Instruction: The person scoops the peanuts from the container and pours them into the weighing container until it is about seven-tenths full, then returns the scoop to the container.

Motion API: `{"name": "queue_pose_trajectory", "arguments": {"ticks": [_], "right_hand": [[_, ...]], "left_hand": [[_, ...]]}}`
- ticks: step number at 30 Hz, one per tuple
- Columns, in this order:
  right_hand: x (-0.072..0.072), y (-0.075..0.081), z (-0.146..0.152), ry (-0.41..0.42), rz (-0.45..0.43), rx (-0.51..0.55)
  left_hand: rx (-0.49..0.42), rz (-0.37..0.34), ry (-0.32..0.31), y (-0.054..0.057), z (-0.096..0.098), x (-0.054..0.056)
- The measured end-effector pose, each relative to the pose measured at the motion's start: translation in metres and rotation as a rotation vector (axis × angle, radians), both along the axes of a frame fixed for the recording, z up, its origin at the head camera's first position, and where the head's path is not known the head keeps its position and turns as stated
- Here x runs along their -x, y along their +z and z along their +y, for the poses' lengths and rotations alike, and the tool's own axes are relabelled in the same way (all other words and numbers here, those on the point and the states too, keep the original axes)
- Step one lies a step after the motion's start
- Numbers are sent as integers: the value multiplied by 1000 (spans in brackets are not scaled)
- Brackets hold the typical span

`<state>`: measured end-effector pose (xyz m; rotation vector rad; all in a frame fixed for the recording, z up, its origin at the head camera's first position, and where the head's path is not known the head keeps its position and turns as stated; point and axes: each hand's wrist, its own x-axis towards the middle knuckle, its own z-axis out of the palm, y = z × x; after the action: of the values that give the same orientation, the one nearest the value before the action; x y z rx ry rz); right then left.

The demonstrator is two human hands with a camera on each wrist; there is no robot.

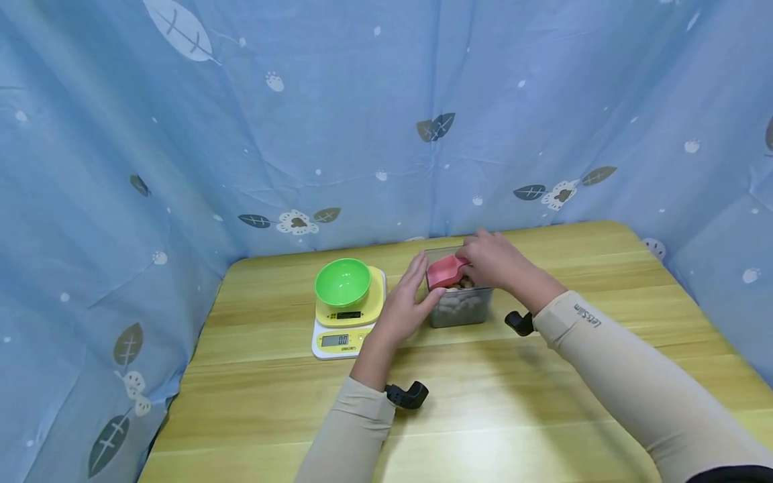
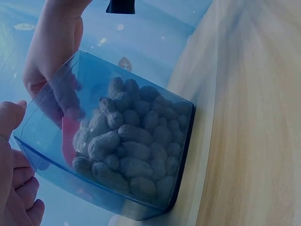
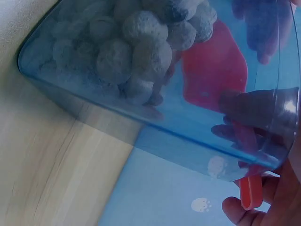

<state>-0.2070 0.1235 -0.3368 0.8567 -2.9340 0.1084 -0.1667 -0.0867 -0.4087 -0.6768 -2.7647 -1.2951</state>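
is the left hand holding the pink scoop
No, the right hand grips the pink scoop by its handle; the left hand is at the clear container.

I am seeing the curtain (image 1: 374, 80) hanging behind the table (image 1: 483, 429). On the table's left half the scale (image 1: 365, 316) is standing, the bowl (image 1: 343, 283) sitting on it behind the display (image 1: 335, 341). To the scale's right the container (image 1: 460, 312) is holding peanuts (image 2: 134, 141), with the scoop (image 1: 445, 271) inside. The left hand (image 1: 403, 302) is lying between scale and container; the right hand (image 1: 492, 260) is reaching in from the right.
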Motion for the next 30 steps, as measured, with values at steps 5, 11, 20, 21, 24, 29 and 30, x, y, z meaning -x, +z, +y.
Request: {"name": "queue_pose_trajectory", "arguments": {"ticks": [5, 11, 20, 21, 24, 29, 30], "right_hand": [[1, 5, 4, 15, -24, 34], [-3, 21, 7, 78, 41, 40], [-15, 40, 9, 173, 255, -147], [-16, 39, 9, 183, 277, -176], [-18, 34, 9, 206, 315, -244], [-18, 22, 13, 224, 310, -237], [-18, 20, 14, 225, 305, -220]], "left_hand": [[-2, 1, -2, 0, 3, -1], [-19, -39, 12, -1, 3, -3], [-20, -45, 17, -1, 1, -5], [-20, -44, 20, -1, 1, -5], [-17, -33, 22, -2, 2, -4], [-19, -18, 18, -3, 4, -2], [-18, -16, 20, -3, 5, -2]]}}
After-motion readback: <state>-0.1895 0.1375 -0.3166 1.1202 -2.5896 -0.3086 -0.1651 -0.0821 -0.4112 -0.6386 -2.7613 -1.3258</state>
